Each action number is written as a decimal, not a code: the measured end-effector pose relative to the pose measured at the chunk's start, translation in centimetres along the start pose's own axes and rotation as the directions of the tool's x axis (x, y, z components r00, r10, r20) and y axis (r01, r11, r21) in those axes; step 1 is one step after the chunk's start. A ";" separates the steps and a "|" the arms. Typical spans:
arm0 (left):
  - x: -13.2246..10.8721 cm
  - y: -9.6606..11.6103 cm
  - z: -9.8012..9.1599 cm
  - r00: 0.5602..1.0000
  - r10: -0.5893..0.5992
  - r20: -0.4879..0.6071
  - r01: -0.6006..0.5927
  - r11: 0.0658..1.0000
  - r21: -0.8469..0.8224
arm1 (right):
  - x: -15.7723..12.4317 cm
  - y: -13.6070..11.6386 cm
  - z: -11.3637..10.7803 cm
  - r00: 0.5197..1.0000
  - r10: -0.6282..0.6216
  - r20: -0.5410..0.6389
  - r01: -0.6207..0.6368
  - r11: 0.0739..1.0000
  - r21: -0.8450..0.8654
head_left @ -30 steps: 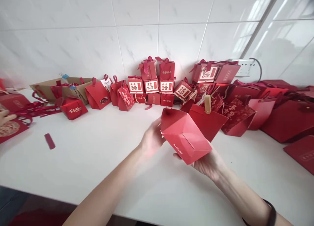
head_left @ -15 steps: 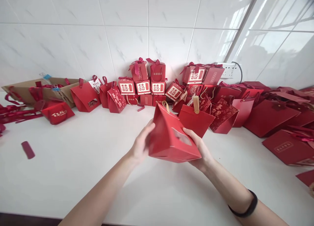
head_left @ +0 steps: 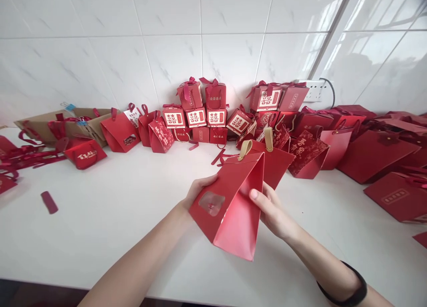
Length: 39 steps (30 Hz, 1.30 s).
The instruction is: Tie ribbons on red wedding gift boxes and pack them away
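A red folded gift box with a beige strap handle and a clear window on its left face is held above the white table, tilted. My left hand grips its left side, the fingers mostly hidden behind it. My right hand holds the right side, thumb lying on the pink side panel and the other fingers behind. Just behind it stands another red box with a beige strap, partly covered by the held one.
Stacked small boxes line the tiled wall. Larger red boxes crowd the right. At left are a brown tray, red ribbons, a red bag and a dark red strip. A socket strip sits by the wall.
The held box has turned, so its window now faces left and its side panel shows at right. My right thumb has moved onto that panel. The view has shifted slightly.
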<state>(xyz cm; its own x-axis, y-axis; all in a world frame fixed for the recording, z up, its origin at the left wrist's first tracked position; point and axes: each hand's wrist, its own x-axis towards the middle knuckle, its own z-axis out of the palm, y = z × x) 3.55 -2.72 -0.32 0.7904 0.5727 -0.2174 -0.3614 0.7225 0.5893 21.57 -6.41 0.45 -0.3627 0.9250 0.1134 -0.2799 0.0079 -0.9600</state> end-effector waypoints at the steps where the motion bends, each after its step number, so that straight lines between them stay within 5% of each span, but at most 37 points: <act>1: 0.0 -0.1 0.0 1.000 -0.012 0.024 0.013 1.000 -0.013 | -0.1 -0.1 0.0 1.000 -0.004 0.015 0.004 1.000 0.009; 5: 0.1 -0.3 0.1 0.999 0.025 0.047 -0.022 0.998 -0.065 | -0.2 0.0 -0.2 1.000 -0.003 0.021 0.002 1.000 0.012; 11: 0.1 -0.1 1.0 0.966 0.242 -0.097 -0.245 0.969 -0.022 | -0.1 0.0 -0.3 0.999 -0.041 -0.025 0.041 0.999 0.004; 13: 0.2 0.0 1.3 0.893 0.420 -0.159 -0.415 0.907 0.069 | 0.0 -0.1 -0.2 0.995 -0.081 -0.052 0.078 0.996 -0.053; 15: 0.2 0.1 1.4 0.765 0.614 -0.194 -0.573 0.786 0.231 | 0.1 -0.3 -0.1 0.992 -0.091 -0.085 0.078 0.986 -0.144; 18: 0.2 0.1 1.3 0.592 0.787 -0.175 -0.658 0.597 0.458 | 0.4 -0.4 0.0 0.989 -0.065 -0.130 0.034 0.973 -0.226; 22: 0.2 0.0 1.1 0.502 0.853 -0.142 -0.647 0.479 0.593 | 0.7 -0.5 0.0 0.984 -0.065 -0.166 0.028 0.977 -0.212; 25: 0.3 0.0 1.1 0.565 0.817 -0.115 -0.672 0.537 0.510 | 0.8 -0.4 -0.2 0.975 0.013 -0.221 -0.038 0.993 -0.108; 28: 0.5 0.1 1.3 0.669 0.737 -0.093 -0.655 0.644 0.396 | 0.9 -0.6 -0.4 0.921 0.266 -0.286 -0.215 0.956 0.198; 30: 0.5 0.1 1.4 0.753 0.646 -0.126 -0.554 0.725 0.409 | 1.0 -0.7 -0.4 0.880 0.418 -0.225 -0.295 0.853 0.431; 33: 0.4 0.1 1.3 0.858 0.480 -0.185 -0.371 0.826 0.423 | 1.2 -1.0 -0.4 0.867 0.488 -0.096 -0.341 0.724 0.599; 39: 1.0 -0.3 0.3 0.874 0.419 -0.244 -0.253 0.824 0.507 | 1.8 -1.7 -1.2 0.853 0.365 -0.373 -0.214 0.897 0.386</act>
<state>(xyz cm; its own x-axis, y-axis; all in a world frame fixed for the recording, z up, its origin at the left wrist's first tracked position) 4.61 -2.45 -0.47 0.4189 0.8982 -0.1333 -0.2471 0.2540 0.9351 22.45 -4.27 2.00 -0.0796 0.9338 -0.3488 -0.5168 -0.3379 -0.7866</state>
